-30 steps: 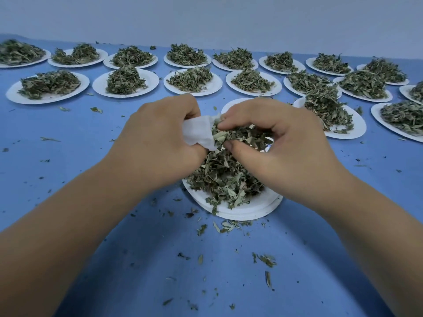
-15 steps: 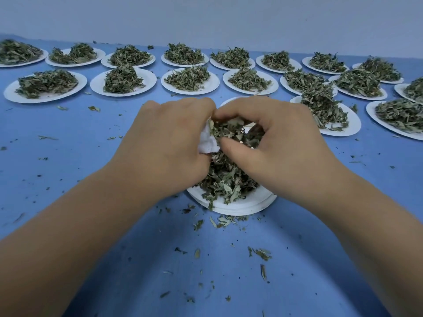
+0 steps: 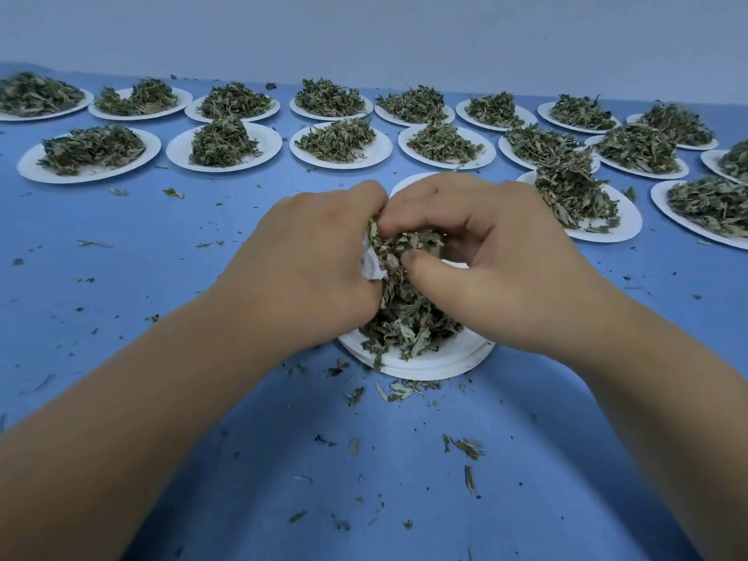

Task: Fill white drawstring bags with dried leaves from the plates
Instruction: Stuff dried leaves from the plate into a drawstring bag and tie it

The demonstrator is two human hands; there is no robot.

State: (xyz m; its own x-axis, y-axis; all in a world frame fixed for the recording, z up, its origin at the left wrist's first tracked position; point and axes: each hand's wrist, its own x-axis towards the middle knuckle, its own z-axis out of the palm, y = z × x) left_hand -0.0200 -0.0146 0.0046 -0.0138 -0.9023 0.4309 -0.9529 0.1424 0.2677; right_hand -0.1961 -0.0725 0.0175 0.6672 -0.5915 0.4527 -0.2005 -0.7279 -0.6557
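A pale wall (image 3: 364, 30) runs behind a blue bench (image 3: 121, 277) that fills most of the view. Across the far part of the bench stand two rows of white plates (image 3: 178, 149), each heaped with dried green leaves (image 3: 220, 141); at the right a few more plates sit nearer, crowded close, some rims overlapping. Two bare forearms (image 3: 121, 439) reach in from the lower corners and meet over the middle of the bench. The left hand (image 3: 311, 261) is closed, its fingertips tucked out of sight, and it grips the bag (image 3: 372, 267), of which only a small crumpled patch of white cloth shows between the two hands. The right hand (image 3: 502, 269) lies just beside it, the two touching at the top. Its curled fingers (image 3: 413, 216) and thumb pinch a clump of leaves and hold it against the bag's cloth. Whether the bag's mouth is open cannot be told, since hands and leaves cover it. Both hands hang over the near plate (image 3: 425, 368), which sits at the middle of the bench in front of the rows and shows a layered rim like a stack. A loose heap of leaves lies on it beneath the hands and reaches its front rim. Small scraps (image 3: 398, 389) of leaf lie on the bench just in front of the near plate, and finer bits are scattered widely over the blue surface.
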